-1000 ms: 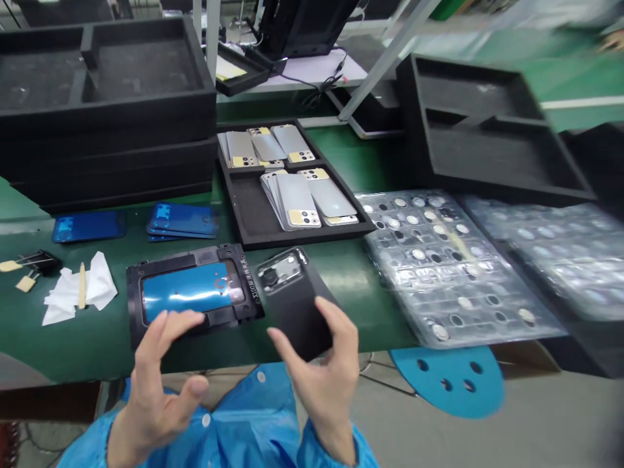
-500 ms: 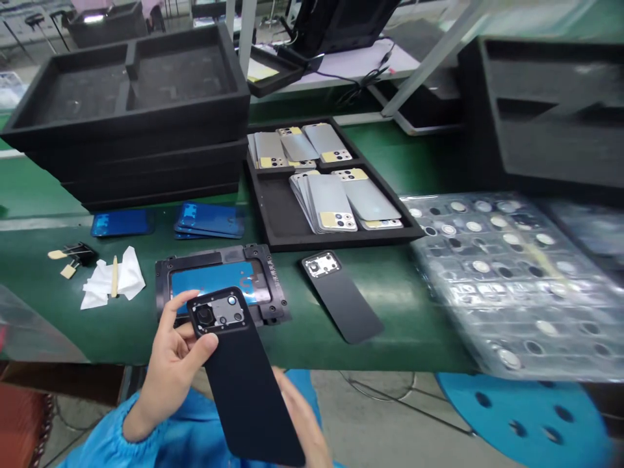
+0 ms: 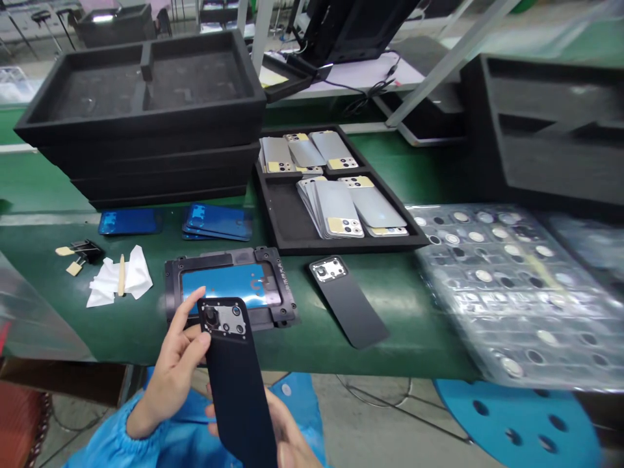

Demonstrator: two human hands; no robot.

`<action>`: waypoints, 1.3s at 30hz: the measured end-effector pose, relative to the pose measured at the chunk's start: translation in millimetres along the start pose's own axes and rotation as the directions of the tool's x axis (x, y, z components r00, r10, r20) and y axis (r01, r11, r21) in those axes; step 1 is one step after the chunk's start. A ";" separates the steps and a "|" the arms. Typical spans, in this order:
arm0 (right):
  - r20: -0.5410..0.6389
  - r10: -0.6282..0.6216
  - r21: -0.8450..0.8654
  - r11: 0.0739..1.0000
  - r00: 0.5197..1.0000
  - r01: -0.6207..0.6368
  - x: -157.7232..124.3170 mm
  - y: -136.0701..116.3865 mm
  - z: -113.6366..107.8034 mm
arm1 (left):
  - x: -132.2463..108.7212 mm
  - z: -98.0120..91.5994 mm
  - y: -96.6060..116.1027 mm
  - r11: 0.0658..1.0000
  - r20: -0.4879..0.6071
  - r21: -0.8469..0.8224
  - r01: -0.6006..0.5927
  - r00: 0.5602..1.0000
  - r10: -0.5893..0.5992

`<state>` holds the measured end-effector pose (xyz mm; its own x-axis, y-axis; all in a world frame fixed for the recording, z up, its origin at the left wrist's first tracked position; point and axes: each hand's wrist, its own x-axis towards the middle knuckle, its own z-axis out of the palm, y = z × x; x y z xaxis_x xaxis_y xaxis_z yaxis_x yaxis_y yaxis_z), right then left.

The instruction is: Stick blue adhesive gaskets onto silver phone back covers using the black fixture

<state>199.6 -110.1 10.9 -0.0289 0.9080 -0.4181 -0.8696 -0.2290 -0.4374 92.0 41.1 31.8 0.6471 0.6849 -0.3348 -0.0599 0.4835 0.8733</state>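
A black phone back cover (image 3: 238, 390) is held, tilted, partly in front of a black-framed fixture (image 3: 286, 307); its camera end is pinched between thumb and fingers of the left hand (image 3: 170, 372); its lower part is clasped in the wrapped fingers of the right hand (image 3: 287, 426)

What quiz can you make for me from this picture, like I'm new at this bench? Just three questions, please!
1. Which hand grips the held dark panel near its camera end?
2. True or false: a second dark panel lies on the green bench.
3. Fill in the blank: a thin stick lies on the crumpled white ____.

Key:
1. The left hand.
2. True.
3. Tissue.
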 end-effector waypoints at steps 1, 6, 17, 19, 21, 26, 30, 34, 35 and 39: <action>-0.016 -0.021 -0.004 1.000 1.000 0.021 2.3 1.6 2.0 | -0.7 -1.4 0.4 1.000 -0.010 -0.022 0.010 1.000 -0.010; -0.014 -0.022 -0.078 0.997 1.000 0.021 9.0 3.6 7.8 | 0.7 -8.7 2.3 0.998 0.021 -0.050 0.046 0.999 -0.045; -0.038 0.008 -0.105 0.994 0.999 -0.012 14.7 2.4 8.1 | 7.0 -13.8 0.0 0.995 0.024 -0.097 0.028 0.999 -0.026; -0.026 0.015 -0.108 0.994 1.000 -0.017 15.7 3.8 7.8 | 7.0 -14.7 0.0 0.994 0.029 -0.104 0.031 0.999 -0.028; -0.008 0.014 -0.118 0.993 1.000 -0.015 15.6 4.0 6.1 | 6.7 -13.7 1.9 0.995 0.034 -0.097 0.030 0.999 -0.027; 0.076 -0.257 -0.408 0.874 0.964 0.265 10.1 -24.6 -6.9 | 6.6 -9.3 12.0 0.992 -0.063 0.063 -0.109 0.992 0.113; 0.213 -0.585 -0.831 0.312 0.783 0.460 16.3 -84.5 -19.0 | 10.4 -20.0 13.6 0.916 -0.283 0.266 -0.301 0.884 0.372; 0.317 -0.516 -0.935 -0.029 0.796 0.354 37.0 -138.4 -25.3 | 20.7 -37.7 7.3 0.841 -0.421 0.374 -0.391 0.736 0.530; 0.337 -0.466 -0.937 -0.078 0.818 0.341 42.6 -147.2 -26.7 | 24.6 -40.7 5.6 0.841 -0.430 0.379 -0.386 0.731 0.529; 0.379 -0.325 -0.923 -0.197 0.867 0.330 62.0 -164.5 -32.1 | 42.1 -41.8 2.1 0.907 -0.415 0.318 -0.275 0.820 0.394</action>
<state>356.8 -27.4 31.4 0.0709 0.9942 0.0814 0.6166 0.0205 -0.7870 87.3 93.7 4.7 0.1917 0.9784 -0.0776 0.0095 0.0772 0.9970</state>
